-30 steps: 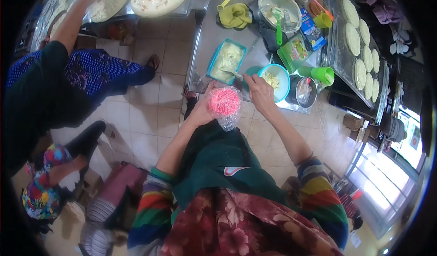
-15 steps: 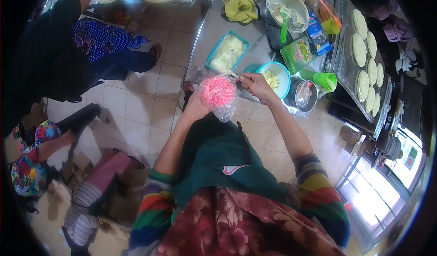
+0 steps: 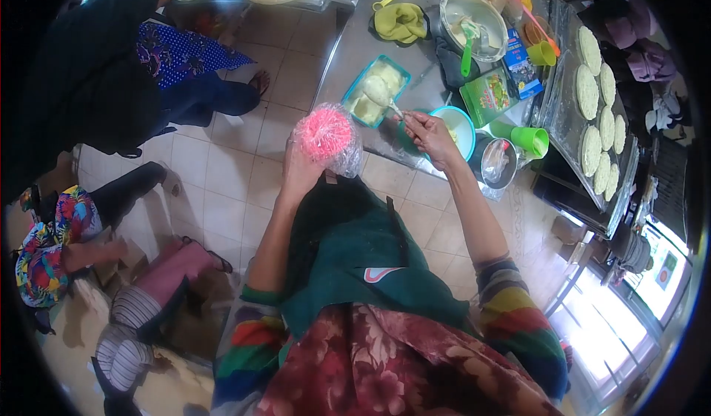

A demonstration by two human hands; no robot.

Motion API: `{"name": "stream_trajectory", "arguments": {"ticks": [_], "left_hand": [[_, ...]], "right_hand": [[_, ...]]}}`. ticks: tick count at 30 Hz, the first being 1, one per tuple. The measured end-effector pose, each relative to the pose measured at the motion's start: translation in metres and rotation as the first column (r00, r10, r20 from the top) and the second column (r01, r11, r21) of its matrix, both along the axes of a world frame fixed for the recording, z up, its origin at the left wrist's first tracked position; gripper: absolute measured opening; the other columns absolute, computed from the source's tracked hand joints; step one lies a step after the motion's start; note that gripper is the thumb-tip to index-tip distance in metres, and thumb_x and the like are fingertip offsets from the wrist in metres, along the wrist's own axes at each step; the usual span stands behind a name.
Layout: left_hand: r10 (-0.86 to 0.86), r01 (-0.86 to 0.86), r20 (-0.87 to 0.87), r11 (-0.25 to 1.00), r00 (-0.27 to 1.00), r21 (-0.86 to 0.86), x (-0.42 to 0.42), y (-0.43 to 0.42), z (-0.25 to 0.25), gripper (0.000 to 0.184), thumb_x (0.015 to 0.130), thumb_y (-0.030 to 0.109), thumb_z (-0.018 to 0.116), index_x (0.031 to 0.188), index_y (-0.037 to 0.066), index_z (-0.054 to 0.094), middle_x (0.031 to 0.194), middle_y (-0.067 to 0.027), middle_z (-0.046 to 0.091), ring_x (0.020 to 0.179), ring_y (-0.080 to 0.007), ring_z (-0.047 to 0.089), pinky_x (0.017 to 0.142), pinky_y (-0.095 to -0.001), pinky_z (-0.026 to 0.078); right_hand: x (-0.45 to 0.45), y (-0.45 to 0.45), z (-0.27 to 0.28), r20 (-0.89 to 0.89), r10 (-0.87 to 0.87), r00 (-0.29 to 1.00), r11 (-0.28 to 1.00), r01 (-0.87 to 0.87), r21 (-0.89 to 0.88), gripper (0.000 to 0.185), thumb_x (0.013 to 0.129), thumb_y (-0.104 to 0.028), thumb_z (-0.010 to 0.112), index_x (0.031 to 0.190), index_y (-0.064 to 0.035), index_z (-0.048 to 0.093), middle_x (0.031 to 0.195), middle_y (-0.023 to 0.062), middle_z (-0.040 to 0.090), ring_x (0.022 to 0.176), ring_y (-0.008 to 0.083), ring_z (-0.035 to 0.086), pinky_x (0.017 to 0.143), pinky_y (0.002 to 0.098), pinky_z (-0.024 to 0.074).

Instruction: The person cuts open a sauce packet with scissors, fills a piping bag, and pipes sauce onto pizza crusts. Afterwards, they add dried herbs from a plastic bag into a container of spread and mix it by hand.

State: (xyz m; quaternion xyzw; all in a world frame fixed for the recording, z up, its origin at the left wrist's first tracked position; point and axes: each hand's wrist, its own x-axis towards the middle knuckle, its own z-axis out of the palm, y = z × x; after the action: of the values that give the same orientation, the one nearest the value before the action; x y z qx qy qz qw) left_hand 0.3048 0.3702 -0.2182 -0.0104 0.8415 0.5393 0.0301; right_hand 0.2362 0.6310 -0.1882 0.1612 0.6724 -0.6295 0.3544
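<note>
My left hand (image 3: 300,170) is closed around a pink, stringy bundle (image 3: 324,132) in clear plastic, held in front of the table edge. A spoon (image 3: 379,90) is pinched in my right hand (image 3: 431,136); its bowl, heaped with pale cream, is over a teal rectangular tub (image 3: 404,84) of the same cream. Just beyond my right hand is a light-blue-rimmed white bowl (image 3: 463,129), partly hidden by the hand. A metal pot (image 3: 496,163) with a plastic-wrapped item stands right of that bowl, beside a green cup (image 3: 532,141).
On the metal table (image 3: 355,61) are a mixing bowl (image 3: 481,10) with a green spatula, a yellow-green cloth (image 3: 400,22), and green and blue packets. Flat dough pieces lie on a tray (image 3: 564,75) at right. Co-workers are at left, one standing (image 3: 89,68), one low down (image 3: 55,246).
The pink bundle in my left hand has moved left and up, away from the tub. The spoon has come up over the tub with a heap of cream. The view has shifted slightly.
</note>
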Motion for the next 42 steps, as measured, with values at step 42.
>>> {"name": "stream_trajectory", "arguments": {"ticks": [42], "left_hand": [[-0.311,0.312,-0.026,0.944,0.950,0.110,0.006,0.026,-0.044,0.082,0.071,0.021,0.077,0.136,0.001,0.032,0.129,-0.0086,0.049,0.121,-0.0180,0.045,0.107,-0.0337,0.028]], "right_hand": [[-0.009,-0.021,-0.016,-0.589,0.579,0.564,0.695,0.035,0.718,0.020,0.086,-0.012,0.052,0.101,-0.0058,0.065,0.089,0.0179,0.063,0.080,0.0359,0.061,0.069,0.0420,0.0482]]}}
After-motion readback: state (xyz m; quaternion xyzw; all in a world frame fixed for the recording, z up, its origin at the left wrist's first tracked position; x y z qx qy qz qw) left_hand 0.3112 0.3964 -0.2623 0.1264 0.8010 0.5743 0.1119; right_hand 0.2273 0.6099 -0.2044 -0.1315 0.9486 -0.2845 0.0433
